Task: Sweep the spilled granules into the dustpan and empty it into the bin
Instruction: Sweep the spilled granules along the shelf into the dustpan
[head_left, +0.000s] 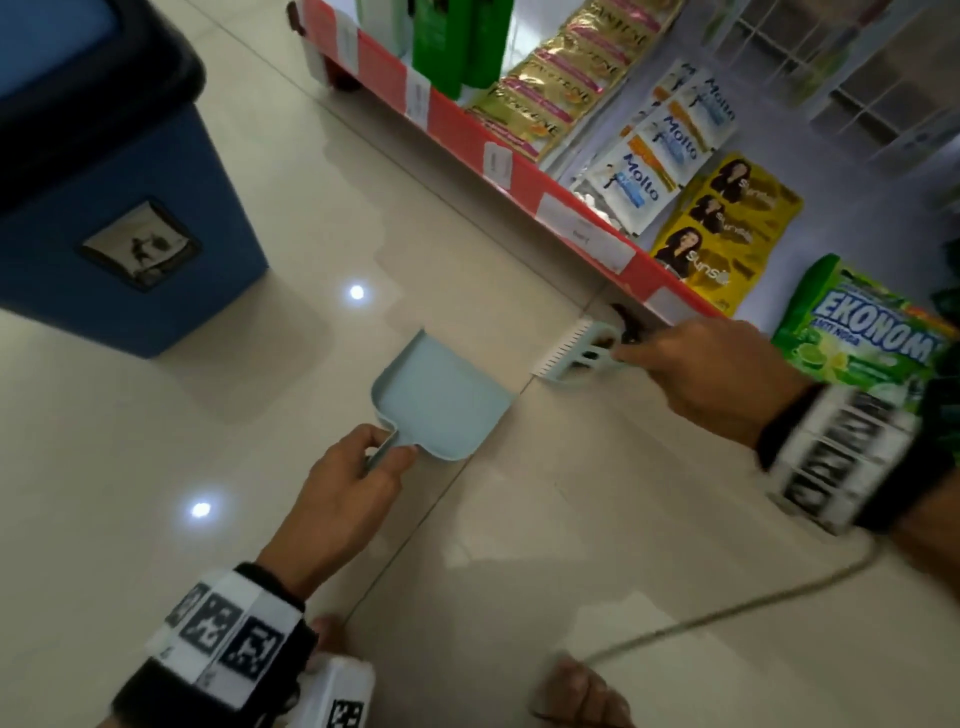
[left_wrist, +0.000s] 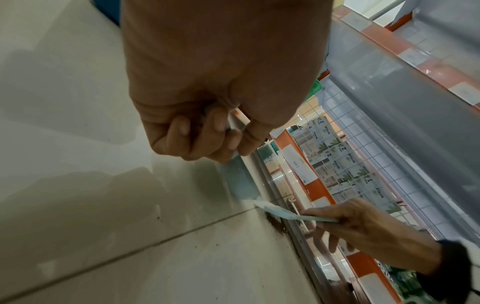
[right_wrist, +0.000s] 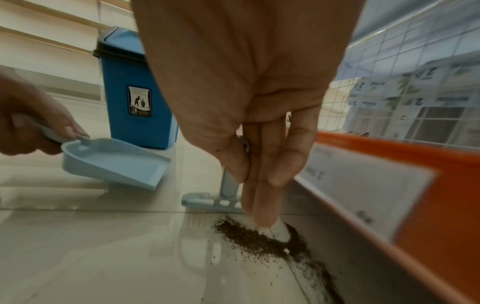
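A light blue dustpan (head_left: 441, 400) is tilted low over the cream tiled floor, and my left hand (head_left: 387, 447) grips its short handle. In the right wrist view the dustpan (right_wrist: 114, 162) looks empty; whether its lip touches the floor is unclear. My right hand (head_left: 631, 353) pinches a small light blue brush (head_left: 576, 353) with white bristles, to the right of the pan. The brush (right_wrist: 223, 197) stands beside a dark brown pile of granules (right_wrist: 259, 236) against the shelf base. The blue bin (head_left: 104, 208) with a black lid stands at the far left.
A shelf with an orange-red edge (head_left: 467, 130) and price labels runs diagonally on the right, stocked with sachets and bottles. A cable (head_left: 727, 608) trails across the floor at the lower right. My bare foot (head_left: 576, 691) is at the bottom.
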